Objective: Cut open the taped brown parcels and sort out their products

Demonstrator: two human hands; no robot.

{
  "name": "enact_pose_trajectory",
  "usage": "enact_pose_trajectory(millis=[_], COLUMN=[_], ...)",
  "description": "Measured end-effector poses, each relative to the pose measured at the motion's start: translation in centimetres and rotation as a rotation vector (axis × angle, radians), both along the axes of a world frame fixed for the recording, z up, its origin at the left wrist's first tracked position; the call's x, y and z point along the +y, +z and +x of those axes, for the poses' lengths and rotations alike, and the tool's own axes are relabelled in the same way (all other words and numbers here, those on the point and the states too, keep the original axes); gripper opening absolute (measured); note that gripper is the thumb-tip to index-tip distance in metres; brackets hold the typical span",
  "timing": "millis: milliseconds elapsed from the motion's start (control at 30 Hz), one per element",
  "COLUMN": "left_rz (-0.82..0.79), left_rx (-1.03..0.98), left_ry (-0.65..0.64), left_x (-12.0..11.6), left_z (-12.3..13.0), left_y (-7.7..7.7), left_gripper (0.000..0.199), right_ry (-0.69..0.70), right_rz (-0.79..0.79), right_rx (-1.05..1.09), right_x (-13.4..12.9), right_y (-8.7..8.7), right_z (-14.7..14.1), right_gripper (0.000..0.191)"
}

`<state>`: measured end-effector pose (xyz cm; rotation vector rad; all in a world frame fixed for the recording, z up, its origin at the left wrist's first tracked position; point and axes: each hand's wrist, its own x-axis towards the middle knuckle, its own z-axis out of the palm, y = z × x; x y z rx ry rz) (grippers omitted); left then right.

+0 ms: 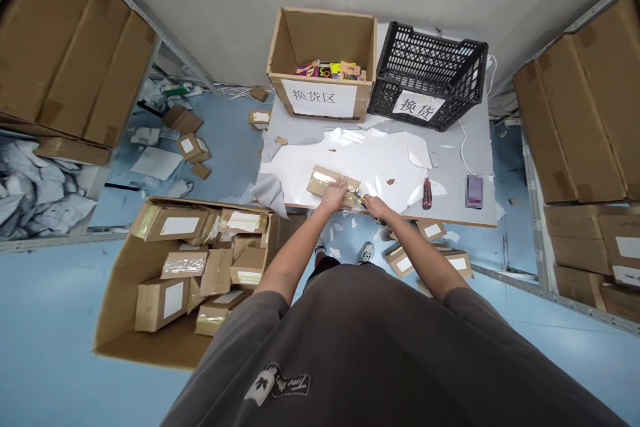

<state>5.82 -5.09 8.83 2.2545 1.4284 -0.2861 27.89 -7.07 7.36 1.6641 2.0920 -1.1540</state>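
A small taped cardboard box [323, 178] lies near the front edge of the white table, slightly askew, with a white label and shiny tape. My left hand [335, 193] lies across its near side, holding it against the tabletop. My right hand [373, 205] is closed around a utility knife [381, 221], whose dark and yellow handle end shows below the fist. The knife's tip meets the box's right end; its exact depth cannot be seen. A red and black tool [427, 193] rests on the table to the right of my right hand.
Behind stand an open carton [370, 60] with colourful packets and a black plastic crate [430, 83]. Paper scraps [345, 137] litter the tabletop [300, 155]. At lower left, a large carton [115, 307] holds several parcels. Stacked boxes [575, 107] flank the right; more parcels lie under the table.
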Motion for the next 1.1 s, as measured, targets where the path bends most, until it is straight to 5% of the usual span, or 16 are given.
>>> enact_pose_trajectory(millis=[333, 567, 733, 867, 1100], left_rz=[0.025, 0.000, 0.014, 0.081, 0.094], left_rx=[-0.011, -0.116, -0.166, -0.059, -0.100], left_ry=[-0.008, 0.009, 0.101, 0.021, -0.044], left_x=[0.2, 0.8, 2.4, 3.7, 3.2], left_z=[-0.3, -1.1, -1.8, -0.7, -0.7], left_y=[-0.6, -0.8, -0.1, 0.1, -2.5], left_gripper=[0.084, 0.085, 0.047, 0.054, 0.063], right_ry=[0.035, -0.090, -0.207, -0.277, -0.139], right_rz=[-0.023, -0.059, 0.012, 0.015, 0.096], right_rx=[0.049, 0.055, 0.081, 0.094, 0.142], right_x=[-1.3, -3.6, -4.0, -3.1, -1.7], right_y=[-0.4, 0.2, 0.8, 1.3, 1.3], right_z=[-1.0, 0.6, 3.4, 3.8, 3.1], right_gripper=[0.049, 0.040, 0.045, 0.048, 0.038])
